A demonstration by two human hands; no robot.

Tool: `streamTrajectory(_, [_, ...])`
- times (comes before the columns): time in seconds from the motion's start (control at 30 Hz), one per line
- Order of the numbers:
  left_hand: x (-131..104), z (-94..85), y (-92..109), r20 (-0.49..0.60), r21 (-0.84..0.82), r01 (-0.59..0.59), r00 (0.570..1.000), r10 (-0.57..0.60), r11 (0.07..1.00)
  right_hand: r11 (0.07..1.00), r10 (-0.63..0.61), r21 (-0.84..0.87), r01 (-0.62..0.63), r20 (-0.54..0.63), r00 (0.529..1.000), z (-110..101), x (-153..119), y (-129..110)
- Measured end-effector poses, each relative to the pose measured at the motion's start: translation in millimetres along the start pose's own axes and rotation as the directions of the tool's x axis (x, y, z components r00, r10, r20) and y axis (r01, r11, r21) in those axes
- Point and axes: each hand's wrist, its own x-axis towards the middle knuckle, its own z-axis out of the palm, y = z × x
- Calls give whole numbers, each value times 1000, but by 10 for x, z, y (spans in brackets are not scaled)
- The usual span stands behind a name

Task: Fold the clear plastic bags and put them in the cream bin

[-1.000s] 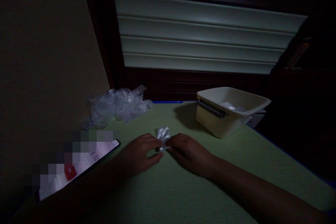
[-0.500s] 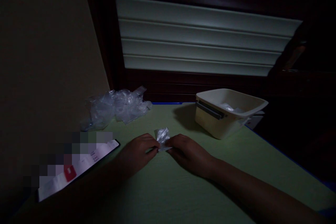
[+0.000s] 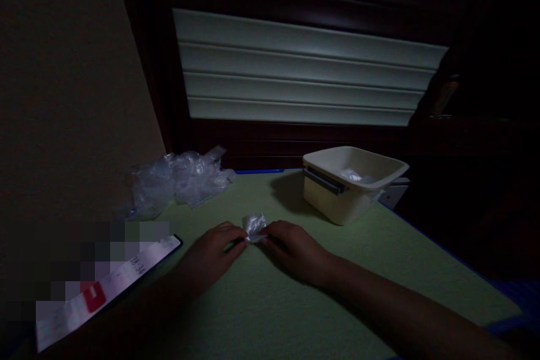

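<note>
Pinching one side of a small clear plastic bag, the left hand has its thumb and fingers nearly closed; the right hand nips the other side, probably to steady the flimsy film. The bag is left of the cream tub and nearer the person. That tub stands open-topped, clear plastic inside, seemingly handy for the right hand. Well left of the tub lie a crumpled plastic heap and, nearer, a phone, perhaps angled for reading.
</note>
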Motion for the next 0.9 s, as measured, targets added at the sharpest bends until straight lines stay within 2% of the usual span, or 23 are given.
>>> streamTrajectory(0.13, [19,12,5,-8,-5,71,997,-71,997,998,49,35,-49,-18,999,0,16,6])
streamTrajectory(0.43, [58,11,27,-11,-48,109,994,-109,993,989,88,124,-84,-20,996,9,52,41])
streamTrajectory(0.63, [90,14,23,11,-142,182,983,-182,973,977,166,144,-157,-49,985,41,84,60])
streamTrajectory(0.9, [78,30,11,32,-174,195,981,-192,965,969,221,127,-213,-49,974,63,171,105])
